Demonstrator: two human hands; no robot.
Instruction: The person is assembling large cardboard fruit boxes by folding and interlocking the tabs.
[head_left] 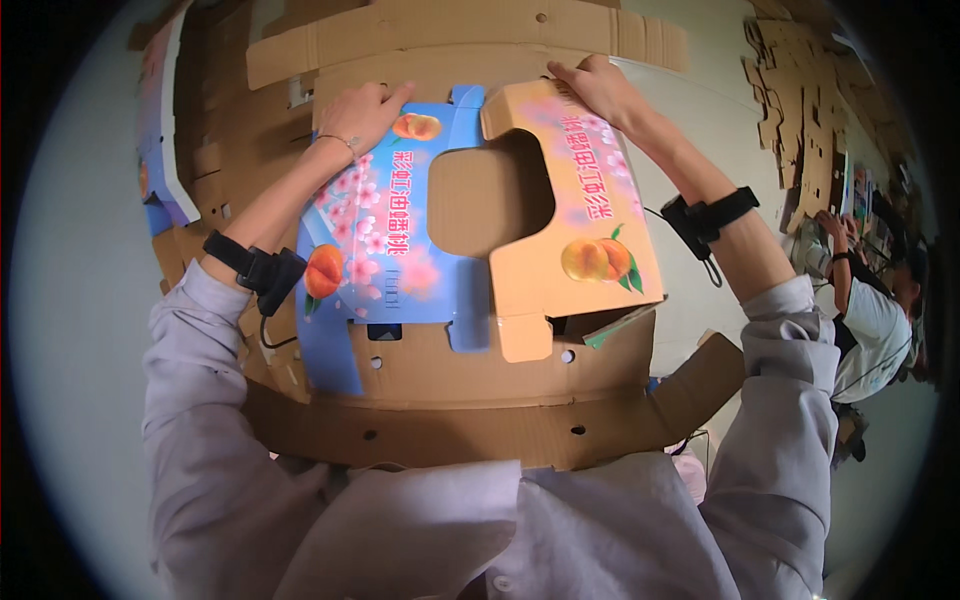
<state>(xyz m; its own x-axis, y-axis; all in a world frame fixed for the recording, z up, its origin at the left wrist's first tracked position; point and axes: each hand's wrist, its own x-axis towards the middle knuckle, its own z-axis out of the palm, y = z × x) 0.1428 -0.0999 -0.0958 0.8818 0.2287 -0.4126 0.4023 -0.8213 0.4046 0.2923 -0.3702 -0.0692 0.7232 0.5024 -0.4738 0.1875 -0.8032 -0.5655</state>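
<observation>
A printed cardboard piece lies over a brown cardboard blank in front of me. Its blue panel (400, 285), with pink blossoms and peaches, is on the left. Its peach-coloured panel (535, 275) is on the right, and a rounded cutout between them bares brown board. I cannot tell whether the panels are joined. My left hand (362, 118) is closed over the far left corner of the blue panel, thumb pointing right. At the far edge of the peach-coloured panel, my right hand (598, 90) grips with curled fingers, its tips partly hidden.
The brown cardboard blank (470, 425) has folded-up flaps toward me and on the far side. Another printed carton (160, 130) stands at far left. Flattened cardboard sheets (790, 110) lie at far right, near another person (870, 330). Dark straps with cabled devices (270, 275) circle my forearms.
</observation>
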